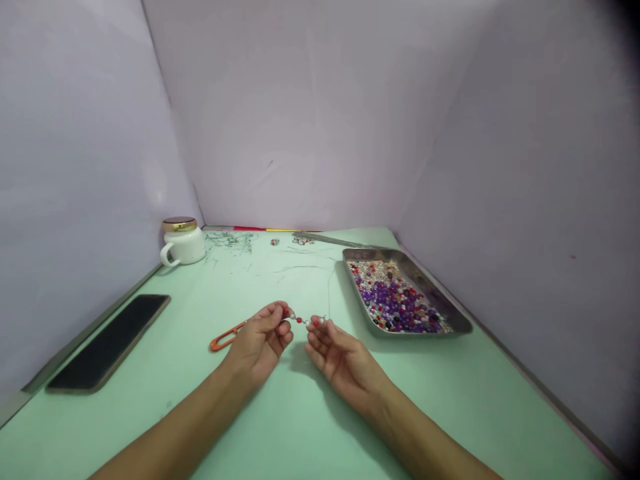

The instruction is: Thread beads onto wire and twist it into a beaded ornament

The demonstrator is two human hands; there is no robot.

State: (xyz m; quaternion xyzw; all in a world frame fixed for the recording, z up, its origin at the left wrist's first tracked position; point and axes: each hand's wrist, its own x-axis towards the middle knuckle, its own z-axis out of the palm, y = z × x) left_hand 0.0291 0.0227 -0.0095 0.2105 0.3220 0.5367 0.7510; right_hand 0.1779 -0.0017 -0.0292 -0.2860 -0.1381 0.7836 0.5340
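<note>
A short string of red and white beads [299, 320] stretches between my two hands above the green table. My left hand [263, 337] pinches one end between thumb and fingers. At the other end, my right hand [340, 360] holds the string at its fingertips, palm turned up. A thin strand of wire or thread [329, 297] rises from the right end of the string. Under my left hand lies an orange-handled tool [223, 341], mostly hidden, so its kind does not show.
To the right stands a metal tray [367, 323] of mixed beads. A dark phone [113, 343] lies at the left, with a white lidded mug [185, 247] behind it. Wire scraps [233, 241], small beaded pieces [303, 241] and long thin strips [340, 240] lie at the back.
</note>
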